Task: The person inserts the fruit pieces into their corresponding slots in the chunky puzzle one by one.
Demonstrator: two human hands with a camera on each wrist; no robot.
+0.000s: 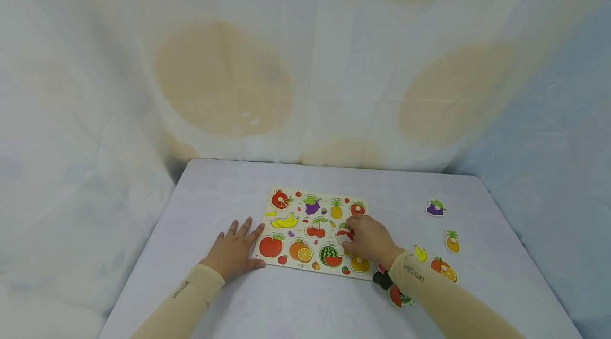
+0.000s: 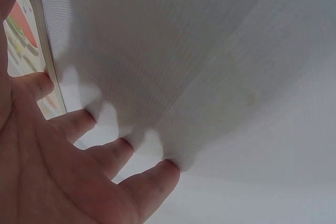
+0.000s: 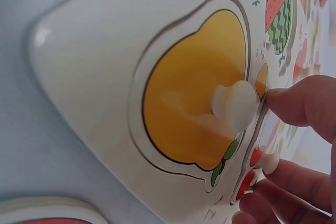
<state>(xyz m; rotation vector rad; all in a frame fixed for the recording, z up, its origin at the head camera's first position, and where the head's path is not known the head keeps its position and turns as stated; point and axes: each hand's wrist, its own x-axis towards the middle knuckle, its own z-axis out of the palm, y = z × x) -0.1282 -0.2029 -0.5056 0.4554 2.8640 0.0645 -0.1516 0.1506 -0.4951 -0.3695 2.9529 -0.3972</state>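
A white fruit puzzle board lies on the table, printed with bananas, cherries, grapes and other fruit. My left hand rests flat with spread fingers at its left edge; in the left wrist view, one finger touches the board's rim. Over the right part, my right hand has its fingers round a red fruit puzzle piece. Seen from the right wrist, a fingertip touches its white knob, while the thumb is at the other side. A yellow pear piece with a knob sits beside them.
To the right lie loose pieces: grapes, a pineapple, bananas and an orange. Watermelon lies by the right forearm, partly hidden. A dark object is under the right wrist. Patterned cloth hangs behind the table.
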